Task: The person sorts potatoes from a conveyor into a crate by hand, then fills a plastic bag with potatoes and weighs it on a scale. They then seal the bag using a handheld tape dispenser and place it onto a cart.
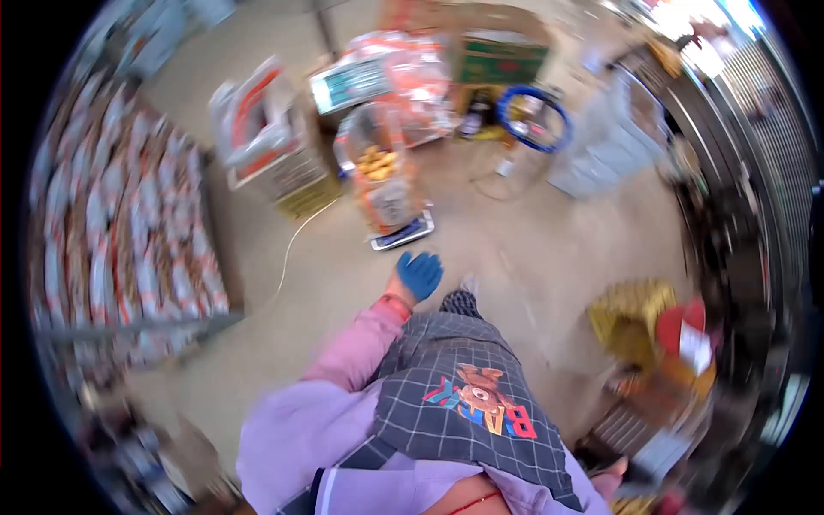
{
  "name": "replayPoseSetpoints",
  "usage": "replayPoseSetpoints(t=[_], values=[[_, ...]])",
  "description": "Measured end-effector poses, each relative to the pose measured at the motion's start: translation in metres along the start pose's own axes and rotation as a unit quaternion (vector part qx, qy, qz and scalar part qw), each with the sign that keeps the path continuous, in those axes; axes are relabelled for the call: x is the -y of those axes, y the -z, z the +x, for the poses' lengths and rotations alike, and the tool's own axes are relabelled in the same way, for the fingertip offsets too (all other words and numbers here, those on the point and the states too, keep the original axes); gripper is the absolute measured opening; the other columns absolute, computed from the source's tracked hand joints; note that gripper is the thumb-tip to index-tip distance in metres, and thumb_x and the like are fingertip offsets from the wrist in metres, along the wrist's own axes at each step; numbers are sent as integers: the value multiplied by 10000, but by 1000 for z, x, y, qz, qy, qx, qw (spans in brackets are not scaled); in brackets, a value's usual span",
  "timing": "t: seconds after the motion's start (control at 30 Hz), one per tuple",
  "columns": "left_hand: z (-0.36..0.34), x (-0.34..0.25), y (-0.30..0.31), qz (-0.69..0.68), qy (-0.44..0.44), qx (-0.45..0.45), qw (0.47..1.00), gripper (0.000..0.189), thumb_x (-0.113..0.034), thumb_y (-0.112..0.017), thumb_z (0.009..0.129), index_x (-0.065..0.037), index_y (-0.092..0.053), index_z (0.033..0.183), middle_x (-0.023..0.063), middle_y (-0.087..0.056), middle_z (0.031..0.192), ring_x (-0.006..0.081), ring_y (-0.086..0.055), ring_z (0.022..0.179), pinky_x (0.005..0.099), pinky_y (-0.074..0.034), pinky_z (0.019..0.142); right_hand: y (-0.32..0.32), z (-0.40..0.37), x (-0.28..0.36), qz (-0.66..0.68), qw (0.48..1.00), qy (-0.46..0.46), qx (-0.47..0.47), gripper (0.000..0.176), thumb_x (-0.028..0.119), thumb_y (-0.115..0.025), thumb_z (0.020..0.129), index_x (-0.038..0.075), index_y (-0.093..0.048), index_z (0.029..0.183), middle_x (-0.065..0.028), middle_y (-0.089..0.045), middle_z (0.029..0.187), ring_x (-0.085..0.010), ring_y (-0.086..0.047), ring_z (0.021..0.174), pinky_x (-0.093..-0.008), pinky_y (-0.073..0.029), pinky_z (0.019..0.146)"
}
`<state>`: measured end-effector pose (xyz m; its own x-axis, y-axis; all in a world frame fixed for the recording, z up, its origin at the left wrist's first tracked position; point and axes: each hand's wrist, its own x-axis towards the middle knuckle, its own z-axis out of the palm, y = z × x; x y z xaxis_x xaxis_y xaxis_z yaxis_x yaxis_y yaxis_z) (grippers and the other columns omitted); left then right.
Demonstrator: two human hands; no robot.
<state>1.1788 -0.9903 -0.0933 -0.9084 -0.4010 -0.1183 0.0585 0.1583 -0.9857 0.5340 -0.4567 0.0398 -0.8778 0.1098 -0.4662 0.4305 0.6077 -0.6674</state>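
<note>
A worker's left hand (420,275), gloved in blue, hovers with its grip open and fingers spread near a flat silver-edged device (405,233) on the floor (326,283). An open bag (390,193) of yellow pieces (376,163) stands at the device, just left of center. The right hand (611,477), at near right, is blurred; its grip cannot be told. 2 boxes, 1 at far left (300,176) and 1 green-sided (502,60), sit beyond.
</note>
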Motion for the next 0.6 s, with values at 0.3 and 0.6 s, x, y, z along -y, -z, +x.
replayPoseSetpoints(t=[0.3,0.6], values=[[197,4,264,713,-289,-216,601,537,-320,-553,902,-3,-490,1332,131,-463,1425,248,-448,1304,428,-339,1107,68,179,-262,-304,933,65,-180,422,287,-609,856,76,-612,1222,-174,-615,1196,-342,-612,1036,-422,-463,930],[430,25,640,745,265,-502,350,563,-473,-364,991,-127,-381,1435,114,-420,1451,248,-404,1325,430,-276,1129,183,121,-296,-46,851,-96,-514,456,297,-636,870,53,-568,1249,-225,-560,1252,-374,-501,1188,-425,-365,1030]])
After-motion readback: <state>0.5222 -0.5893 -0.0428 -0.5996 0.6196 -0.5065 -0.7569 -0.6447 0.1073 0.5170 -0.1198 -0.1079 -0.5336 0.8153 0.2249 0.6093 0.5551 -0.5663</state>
